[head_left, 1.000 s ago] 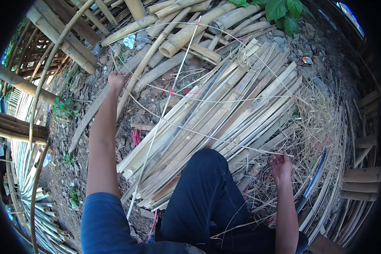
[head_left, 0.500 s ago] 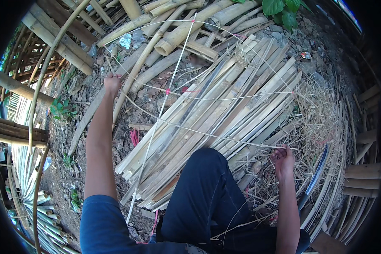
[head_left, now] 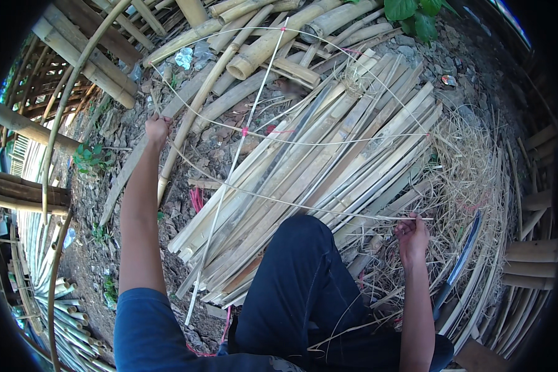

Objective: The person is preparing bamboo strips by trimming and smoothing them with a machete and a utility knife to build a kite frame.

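Nearest us, our right hand [head_left: 412, 239] pinches one end of a thin strip [head_left: 279, 201], fingers closed on it above the knee [head_left: 301, 248]. Farther out, our left hand [head_left: 157, 129] grips its other end in a fist, likely keeping it taut over the slat pile [head_left: 328, 155]. Bamboo poles [head_left: 254, 53] lie beyond.

Bright daylight, sharp centre, dark fisheye-bent rim.

Bare dirt ground [head_left: 108, 245] is covered by split bamboo slats [head_left: 328, 167], round poles [head_left: 260, 53], dry shavings [head_left: 477, 167].
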Available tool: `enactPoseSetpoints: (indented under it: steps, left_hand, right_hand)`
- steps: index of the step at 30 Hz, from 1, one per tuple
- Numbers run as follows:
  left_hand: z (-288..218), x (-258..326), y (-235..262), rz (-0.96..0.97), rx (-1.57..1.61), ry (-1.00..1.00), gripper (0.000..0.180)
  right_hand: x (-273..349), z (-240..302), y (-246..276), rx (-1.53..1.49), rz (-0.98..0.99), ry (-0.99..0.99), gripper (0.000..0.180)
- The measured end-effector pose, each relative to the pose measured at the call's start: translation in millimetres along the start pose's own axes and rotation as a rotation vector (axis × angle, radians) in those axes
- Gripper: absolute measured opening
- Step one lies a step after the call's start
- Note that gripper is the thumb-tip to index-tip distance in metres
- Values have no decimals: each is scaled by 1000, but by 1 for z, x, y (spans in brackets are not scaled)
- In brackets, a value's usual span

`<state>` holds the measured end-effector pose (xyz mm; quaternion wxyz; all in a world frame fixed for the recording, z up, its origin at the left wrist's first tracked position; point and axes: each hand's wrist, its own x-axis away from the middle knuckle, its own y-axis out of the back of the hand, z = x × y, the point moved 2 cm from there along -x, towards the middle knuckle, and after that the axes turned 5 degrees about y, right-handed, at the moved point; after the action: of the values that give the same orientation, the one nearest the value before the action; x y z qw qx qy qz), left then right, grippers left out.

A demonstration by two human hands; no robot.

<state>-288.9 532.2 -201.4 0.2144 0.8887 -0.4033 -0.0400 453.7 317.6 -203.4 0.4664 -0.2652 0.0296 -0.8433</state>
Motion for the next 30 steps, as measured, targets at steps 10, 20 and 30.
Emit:
enactPoseSetpoints:
  steps: [10,20,30]
  left_hand:
    - [5,5,13,0,-52,-10,24]
    - [-3,10,5,-7,-129,-28,27]
    - [1,4,5,11,-103,-16,27]
  right_hand:
    - [6,-8,-10,24,7,10,30]
    - [-7,-3,-30,57,13,61,30]
    - [-53,6,-65,167,39,163,33]
